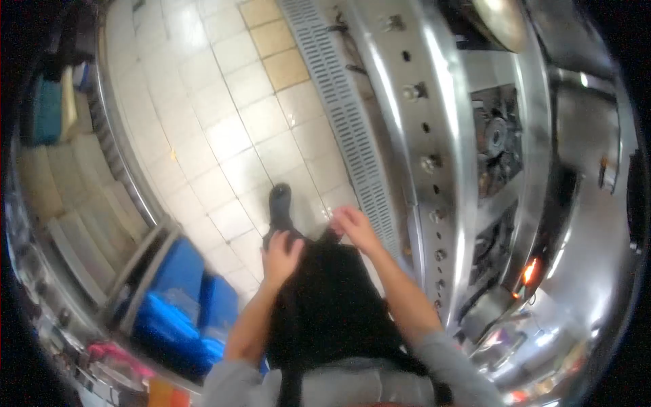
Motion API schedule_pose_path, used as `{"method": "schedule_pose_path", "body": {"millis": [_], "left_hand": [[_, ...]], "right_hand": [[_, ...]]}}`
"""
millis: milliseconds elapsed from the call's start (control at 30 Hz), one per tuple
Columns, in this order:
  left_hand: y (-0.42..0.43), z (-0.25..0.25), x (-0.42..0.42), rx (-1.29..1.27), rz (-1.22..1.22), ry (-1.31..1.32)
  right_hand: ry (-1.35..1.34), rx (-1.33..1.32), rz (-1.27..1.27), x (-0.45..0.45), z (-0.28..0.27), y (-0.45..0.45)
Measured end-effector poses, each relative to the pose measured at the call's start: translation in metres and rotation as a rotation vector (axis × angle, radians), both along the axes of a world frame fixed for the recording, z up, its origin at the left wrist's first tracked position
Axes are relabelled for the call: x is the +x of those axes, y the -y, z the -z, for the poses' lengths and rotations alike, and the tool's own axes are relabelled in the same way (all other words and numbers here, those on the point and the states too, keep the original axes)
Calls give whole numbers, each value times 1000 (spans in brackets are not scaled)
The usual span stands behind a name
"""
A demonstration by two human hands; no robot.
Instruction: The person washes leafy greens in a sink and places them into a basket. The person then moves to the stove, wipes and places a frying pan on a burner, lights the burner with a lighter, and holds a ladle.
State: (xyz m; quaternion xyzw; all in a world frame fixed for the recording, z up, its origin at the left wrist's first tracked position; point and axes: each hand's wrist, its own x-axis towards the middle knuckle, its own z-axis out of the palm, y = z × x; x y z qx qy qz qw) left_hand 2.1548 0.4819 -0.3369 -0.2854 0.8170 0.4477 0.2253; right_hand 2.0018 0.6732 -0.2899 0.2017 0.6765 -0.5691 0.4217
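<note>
At the long black cloth apron's (327, 305) far end, my left hand (281, 258) spreads its fingers; my right hand (352, 227) curls, pinch unclear; I'm probably mid-step, so moving needs careful feet

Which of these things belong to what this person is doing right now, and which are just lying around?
Part of it, judging by the hands:
- black apron, nearest the left hand and right hand; any grip is unclear

Just around:
- steel range with a flame
- floor grate
- blue containers
</note>
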Motion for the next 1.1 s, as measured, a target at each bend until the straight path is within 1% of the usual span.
{"method": "schedule_pose_path", "body": {"millis": [67, 133, 167, 233, 267, 333, 400, 433, 467, 500, 533, 600, 667, 700, 733, 767, 833, 867, 900, 967, 1000, 1067, 1100], "left_hand": [[40, -45, -10, 59, -54, 15], [83, -53, 15, 4, -131, -22], [103, -76, 21, -82, -104, -16], [135, -118, 54, -259, -36, -7], [146, -133, 81, -361, -2, -10], [153, -176, 127, -433, -67, 4], [146, -213, 161, -424, -114, 182], [142, -219, 175, -428, -119, 182], [138, -218, 189, -346, -112, 247], [136, -218, 192, -261, -103, 314], [138, -213, 190, -257, -105, 322], [137, -194, 162, -263, 60, 275], [150, -178, 103, -237, 65, 206], [158, -178, 60, -234, 119, 228], [166, -168, 12, -234, 167, 240], [173, -152, -18, -211, 148, 166], [173, -123, -75, -159, 104, 29], [171, -115, -102, -130, 100, -28], [168, -105, -126, -122, 96, -18], [160, -86, -157, 16, 174, -114], [156, -75, -166, 36, 179, -90], [150, -50, -177, 20, 267, -38], [146, -35, -177, 65, 266, 7]], "right_hand": [[-23, -13, 52, -8, -38, -20], [-54, 38, 131, -8, -51, -39], [-61, 8, 136, -7, -52, -50], [-42, 93, 137, -4, -55, -67], [-57, 70, 133, -10, -65, -65], [-40, 31, 86, -13, -84, -60], [-40, -22, 40, -22, -82, -51], [-92, -48, -30, -28, -81, -47], [-140, -69, -101, -34, -79, -45], [-137, -79, -81, -41, -75, -42], [-129, -75, -85, -46, -71, -39], [-116, 3, -21, -67, -62, -35], [-105, 29, -19, -82, -51, -42], [-123, 80, -17, -87, -49, -46], [-152, 126, -21, -96, -47, -47], [-128, 148, -28, -97, -48, -45], [-100, 224, 120, -115, -39, -36], [-92, 231, 112, -123, -27, -32], [-109, 252, 111, -130, -13, -30], [-91, 292, 112, -135, 17, -24], [-101, 306, 102, -145, 31, -18], [-89, 339, 86, -160, 61, -7], [-74, 346, 98, -166, 79, -3]]}}
